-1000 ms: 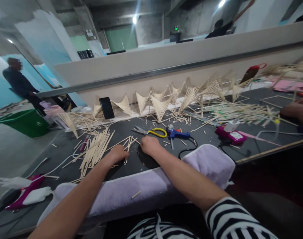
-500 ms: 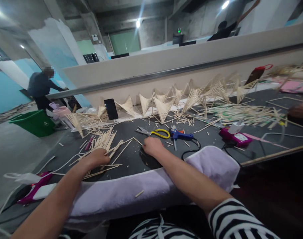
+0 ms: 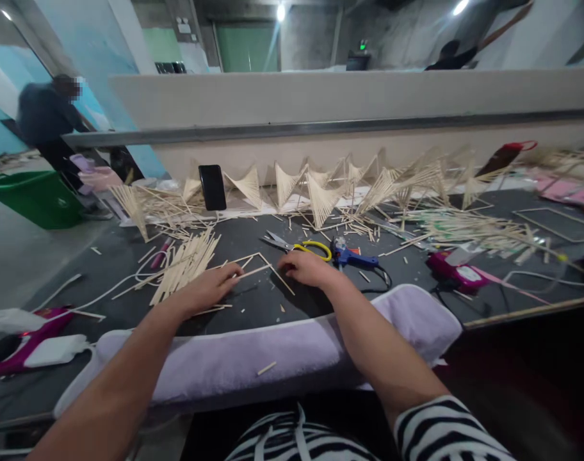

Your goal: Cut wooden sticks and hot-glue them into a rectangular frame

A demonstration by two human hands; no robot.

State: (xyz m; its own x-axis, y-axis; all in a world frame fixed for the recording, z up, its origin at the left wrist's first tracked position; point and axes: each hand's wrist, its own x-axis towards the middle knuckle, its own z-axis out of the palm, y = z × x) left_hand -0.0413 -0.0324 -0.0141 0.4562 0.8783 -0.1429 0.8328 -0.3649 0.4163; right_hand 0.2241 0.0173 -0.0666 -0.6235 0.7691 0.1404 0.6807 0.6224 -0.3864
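My left hand pinches a thin wooden stick that points right. Its far end lies close to the right-hand stick of an angled pair, whose peak is just above. My right hand is beside that stick with its fingers curled in; what is between them, if anything, is hidden. Just behind my right hand lie scissors with yellow handles and a blue glue gun. A pile of loose sticks spreads beyond my left hand.
Fan-shaped stick structures stand along the wall, near an upright phone. A lilac cushion lines the table's front edge. Magenta devices with cords lie on both sides. Two other people are beyond the table; a green bin stands left.
My left hand has moved right, bringing a stick from the pile toward the angled pair. My right hand has shifted slightly up and right. The camera view has levelled and tilted downward.
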